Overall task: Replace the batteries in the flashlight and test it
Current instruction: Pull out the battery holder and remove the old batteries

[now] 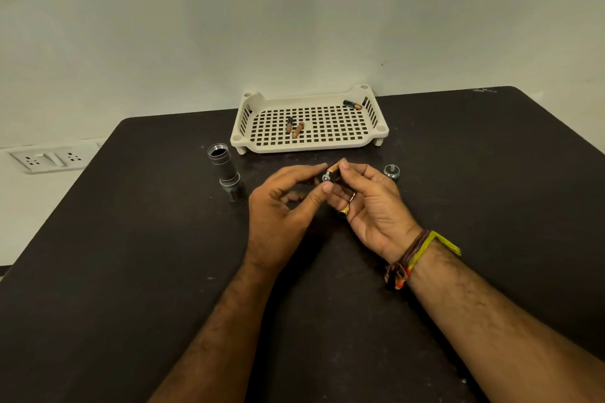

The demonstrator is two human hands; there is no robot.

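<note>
The flashlight body (227, 175) stands on its head at the left of the dark table, its open threaded end up. Its tail cap (392, 171) sits apart on the right. Between my hands is a small black battery holder (330, 175) with a copper-topped battery in it. My left hand (288, 206) pinches the holder between thumb and forefinger. My right hand (370, 203) grips it from the right, thumb on the battery's copper end. Three batteries lie in the white tray (248, 137): two near its middle (293, 126), one (353, 104) at the back right corner.
The table (131, 255) ends at the back against a pale wall. A white socket panel (49, 159) is on the wall at the left. My right wrist wears thread bracelets (412, 255) and a ring is on that hand.
</note>
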